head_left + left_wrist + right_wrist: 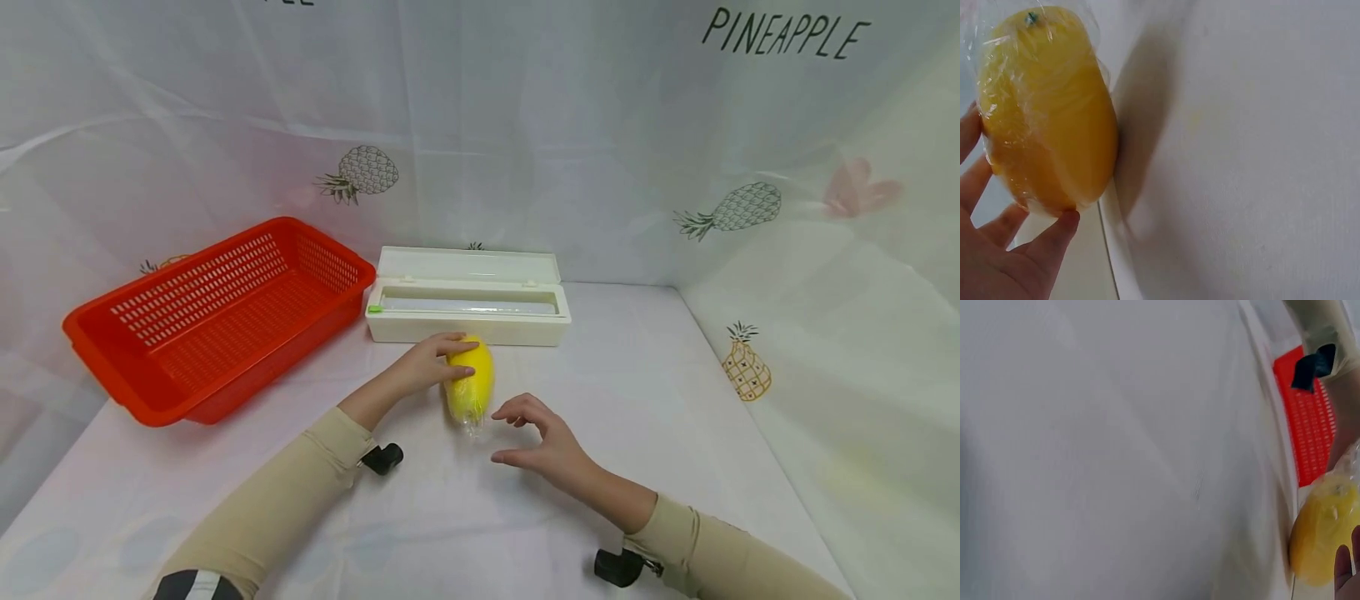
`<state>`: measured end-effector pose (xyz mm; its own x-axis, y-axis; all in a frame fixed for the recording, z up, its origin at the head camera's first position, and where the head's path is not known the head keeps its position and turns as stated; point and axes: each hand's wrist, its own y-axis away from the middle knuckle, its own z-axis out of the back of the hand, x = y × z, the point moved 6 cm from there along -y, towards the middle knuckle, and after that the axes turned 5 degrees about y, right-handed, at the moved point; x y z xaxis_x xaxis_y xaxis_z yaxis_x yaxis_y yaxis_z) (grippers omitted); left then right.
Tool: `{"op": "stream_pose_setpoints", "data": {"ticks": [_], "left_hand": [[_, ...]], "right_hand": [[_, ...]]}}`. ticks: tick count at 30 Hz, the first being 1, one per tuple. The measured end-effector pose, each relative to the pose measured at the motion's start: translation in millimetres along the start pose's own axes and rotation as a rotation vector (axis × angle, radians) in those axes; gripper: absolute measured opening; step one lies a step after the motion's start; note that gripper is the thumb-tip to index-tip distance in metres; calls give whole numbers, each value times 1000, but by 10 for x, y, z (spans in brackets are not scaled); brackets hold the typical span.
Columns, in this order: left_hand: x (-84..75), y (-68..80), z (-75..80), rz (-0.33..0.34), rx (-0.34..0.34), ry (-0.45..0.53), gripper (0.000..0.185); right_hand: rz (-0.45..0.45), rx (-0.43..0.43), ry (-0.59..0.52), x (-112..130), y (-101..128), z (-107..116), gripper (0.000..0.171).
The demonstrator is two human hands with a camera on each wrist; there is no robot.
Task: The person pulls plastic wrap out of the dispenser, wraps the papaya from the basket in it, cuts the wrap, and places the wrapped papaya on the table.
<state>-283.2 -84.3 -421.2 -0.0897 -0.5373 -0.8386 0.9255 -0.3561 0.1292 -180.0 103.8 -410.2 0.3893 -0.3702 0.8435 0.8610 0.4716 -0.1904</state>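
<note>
A yellow mango wrapped in clear film (470,379) lies on the white table, just in front of the white cling-film dispenser box (468,298). My left hand (431,363) holds the mango from its left side, fingers curled over its top. In the left wrist view the wrapped mango (1044,109) fills the upper left, with my fingertips (1060,231) touching its edge. My right hand (536,437) hovers just right of the mango's near end, fingers relaxed and holding nothing. The right wrist view shows the mango (1322,540) at the lower right.
A red slotted basket (217,312) stands at the left of the table, beside the dispenser box with its lid up. A white sheet printed with pineapples (738,208) covers the table and hangs behind and at the right.
</note>
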Motion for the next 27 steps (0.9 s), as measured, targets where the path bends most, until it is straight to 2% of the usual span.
{"op": "stream_pose_setpoints", "data": {"ticks": [3,7,10,12,18,21,23,25,27], "left_hand": [[-23,24,5,-5,-22,-5,51],[-79,87,18,-6,-122,-50,50],[-177,157,11,-54,-201,-102,45],[-252,209,-11,-116,-235,-154,42],[-433,345,-135,-342,-225,-347,26],[-448,376,-166,-401,-208,-408,20],[-432,385,-171,-399,-191,-428,20],[-402,396,-169,-364,-166,-435,24],[-369,410,-166,-318,-133,-430,31]], "right_hand": [[38,27,47,122,-14,31,46],[88,53,76,224,-31,49,46],[103,62,65,221,-38,43,45],[112,68,58,205,-41,32,45],[94,91,36,178,-40,2,44],[83,108,23,183,-39,-11,44],[83,115,18,189,-38,-17,43],[101,111,26,200,-39,-16,43],[135,98,36,98,-50,-33,43]]}}
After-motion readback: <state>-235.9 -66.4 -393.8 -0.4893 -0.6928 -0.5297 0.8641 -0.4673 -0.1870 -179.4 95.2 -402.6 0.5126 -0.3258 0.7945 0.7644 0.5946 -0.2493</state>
